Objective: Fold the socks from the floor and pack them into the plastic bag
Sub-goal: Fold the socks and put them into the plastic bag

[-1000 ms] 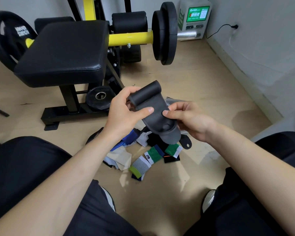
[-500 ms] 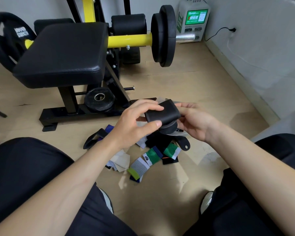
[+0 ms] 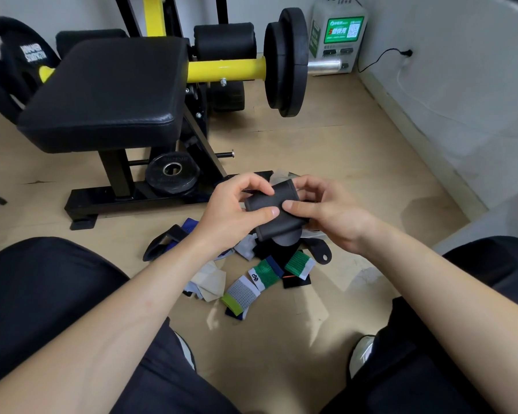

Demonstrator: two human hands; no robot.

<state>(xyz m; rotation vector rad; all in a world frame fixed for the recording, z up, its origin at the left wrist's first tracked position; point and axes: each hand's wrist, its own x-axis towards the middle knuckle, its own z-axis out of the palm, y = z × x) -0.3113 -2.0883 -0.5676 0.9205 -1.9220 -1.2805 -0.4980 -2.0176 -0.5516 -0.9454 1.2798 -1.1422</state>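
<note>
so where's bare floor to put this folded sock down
Bare floor lies between the left shoe and right shoe, on the near side of the sock pile; a wider stretch runs right of the pile toward the wall. Crowded: the pile and the bench base behind it.

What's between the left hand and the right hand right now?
A folded dark grey sock. The left hand and right hand both pinch it, thumbs on top, above the sock pile. This shows in the head view.

Single head-worn wide-angle view, looking forward and down from seated height, close over the floor [image 3: 356, 162], facing a weight bench [image 3: 102, 94].
</note>
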